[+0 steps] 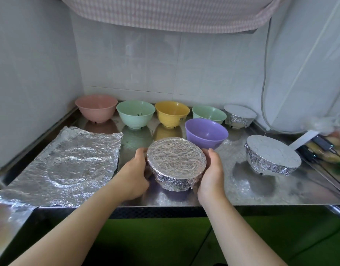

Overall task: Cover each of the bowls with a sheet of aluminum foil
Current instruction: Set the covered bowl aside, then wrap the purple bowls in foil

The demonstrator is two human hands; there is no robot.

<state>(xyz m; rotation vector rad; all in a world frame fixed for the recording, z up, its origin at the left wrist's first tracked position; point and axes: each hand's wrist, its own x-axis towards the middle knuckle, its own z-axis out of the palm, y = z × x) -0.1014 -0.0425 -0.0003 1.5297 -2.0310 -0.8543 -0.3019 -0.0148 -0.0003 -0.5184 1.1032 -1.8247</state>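
A foil-covered bowl [175,163] stands near the front of the steel counter [232,191]. My left hand [135,175] grips its left side and my right hand [212,175] grips its right side, fingers curled against the wrapped foil. Behind it stands an uncovered purple bowl [206,132]. Along the back wall are a pink bowl [96,107], a green bowl [135,114], a yellow bowl [172,113] and a second green bowl [209,113], all uncovered. Two more foil-covered bowls stand at the right, one at the back [239,116] and one nearer [271,155]. Crinkled foil sheets [73,164] lie flat at the left.
Tiled walls close the counter at the back and left. A cloth-draped hood [165,14] hangs overhead. At the right edge lie cables, a dark device [323,144] and a plastic bag. A white cord [264,93] runs down the right wall. The counter's front edge is just below my hands.
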